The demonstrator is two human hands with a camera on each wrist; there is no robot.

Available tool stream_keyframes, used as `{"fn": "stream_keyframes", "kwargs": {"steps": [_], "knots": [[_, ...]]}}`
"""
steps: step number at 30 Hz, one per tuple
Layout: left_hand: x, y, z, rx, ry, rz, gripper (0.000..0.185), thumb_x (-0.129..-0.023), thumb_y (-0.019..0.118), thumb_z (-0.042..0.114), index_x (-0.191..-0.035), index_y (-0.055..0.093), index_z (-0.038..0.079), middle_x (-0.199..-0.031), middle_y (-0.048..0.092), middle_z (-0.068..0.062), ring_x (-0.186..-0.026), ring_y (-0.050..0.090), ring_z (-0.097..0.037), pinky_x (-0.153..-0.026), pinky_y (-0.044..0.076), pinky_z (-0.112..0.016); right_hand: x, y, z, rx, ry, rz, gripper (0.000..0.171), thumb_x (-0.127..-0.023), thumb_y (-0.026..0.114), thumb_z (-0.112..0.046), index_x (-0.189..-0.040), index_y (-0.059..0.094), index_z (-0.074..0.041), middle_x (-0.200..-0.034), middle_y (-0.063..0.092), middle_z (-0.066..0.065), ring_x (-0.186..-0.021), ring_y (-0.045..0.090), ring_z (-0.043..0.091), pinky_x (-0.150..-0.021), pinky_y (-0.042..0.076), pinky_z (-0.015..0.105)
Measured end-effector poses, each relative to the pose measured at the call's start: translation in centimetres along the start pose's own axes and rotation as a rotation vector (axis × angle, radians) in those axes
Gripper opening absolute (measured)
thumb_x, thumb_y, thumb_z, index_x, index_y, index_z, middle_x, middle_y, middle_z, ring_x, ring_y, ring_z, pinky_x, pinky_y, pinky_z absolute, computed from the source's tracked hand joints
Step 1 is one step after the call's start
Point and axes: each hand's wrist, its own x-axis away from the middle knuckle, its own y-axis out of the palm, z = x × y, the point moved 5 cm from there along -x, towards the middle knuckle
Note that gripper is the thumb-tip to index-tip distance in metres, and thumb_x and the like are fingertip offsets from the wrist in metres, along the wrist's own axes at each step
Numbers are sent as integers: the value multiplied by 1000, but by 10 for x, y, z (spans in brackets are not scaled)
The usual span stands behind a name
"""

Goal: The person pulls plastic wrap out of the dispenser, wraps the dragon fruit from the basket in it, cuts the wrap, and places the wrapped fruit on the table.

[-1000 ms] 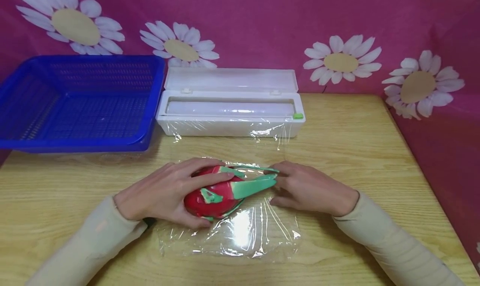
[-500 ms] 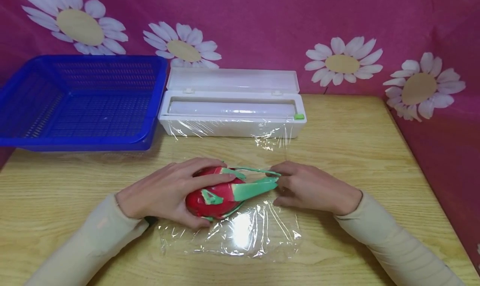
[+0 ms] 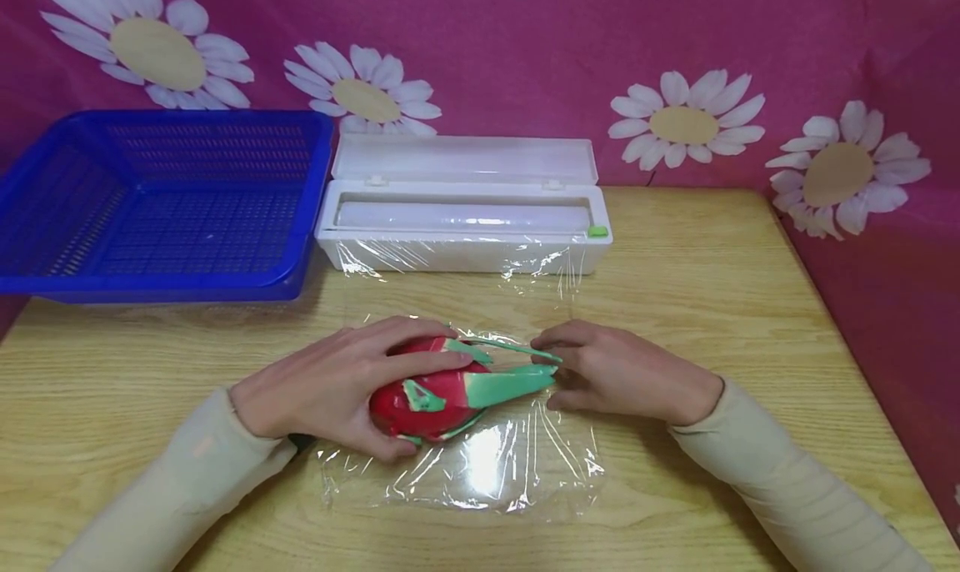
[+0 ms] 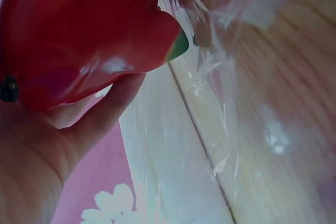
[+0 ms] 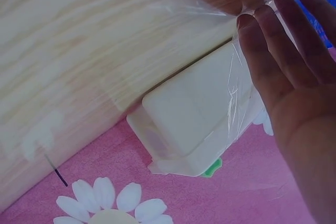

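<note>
A red toy dragon fruit (image 3: pixel 438 388) with green scales lies on a sheet of cling film (image 3: pixel 487 464) spread on the wooden table (image 3: pixel 712 288). My left hand (image 3: pixel 352 384) grips the fruit's body from the left, fingers over the top and thumb underneath; the left wrist view shows the red fruit (image 4: pixel 79 35) against my palm (image 4: pixel 47 150). My right hand (image 3: pixel 581 372) sits at the fruit's green tips, thumb and index finger apart. In the right wrist view its fingers (image 5: pixel 283 61) are nearly straight, with cling film (image 5: pixel 236 93) lying across them.
A white cling film dispenser box (image 3: pixel 461 222) stands open behind the fruit, film trailing from its front. A blue plastic basket (image 3: pixel 150 213) sits at the back left. A pink cloth with daisies hangs behind and to the right of the table.
The film's far edge has come up a little over the back of the fruit. Both hands have hardly moved.
</note>
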Motion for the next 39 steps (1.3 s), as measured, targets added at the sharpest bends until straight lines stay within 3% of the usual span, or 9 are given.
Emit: {"fn": "stream_keyframes", "kwargs": {"steps": [12, 17, 22, 39], "knots": [[-2, 3, -1, 41, -16, -26, 102, -69, 88, 51, -158, 39, 38, -161, 42, 1, -141, 50, -17, -106, 57, -39, 0, -1, 1, -16, 17, -8, 59, -85, 85, -35, -131, 69, -2, -134, 67, 10, -121, 66, 21, -104, 58, 41], [-2, 4, -2, 58, -54, -38, 104, -71, 87, 50, -160, 35, 38, -164, 35, 0, -142, 49, -18, -104, 58, -40, 0, -2, 1, -30, 36, 5, 65, -83, 87, -34, -138, 63, -9, -130, 68, 5, -114, 66, 15, -100, 60, 37], [-1, 4, -3, 78, -86, -34, 101, -73, 85, 47, -160, 34, 39, -165, 33, 1, -143, 47, -20, -105, 57, -41, -1, -3, 0, -42, 31, 9, 68, -81, 89, -33, -141, 62, -13, -132, 68, 3, -120, 65, 15, -101, 60, 36], [1, 0, -4, 57, -84, -35, 96, -78, 83, 58, -159, 37, 37, -166, 33, 0, -148, 41, -22, -107, 57, -45, -1, -7, -6, 62, -59, 77, 59, -79, 90, -26, -130, 69, -7, -129, 70, 6, -123, 62, 24, -104, 58, 40]]}}
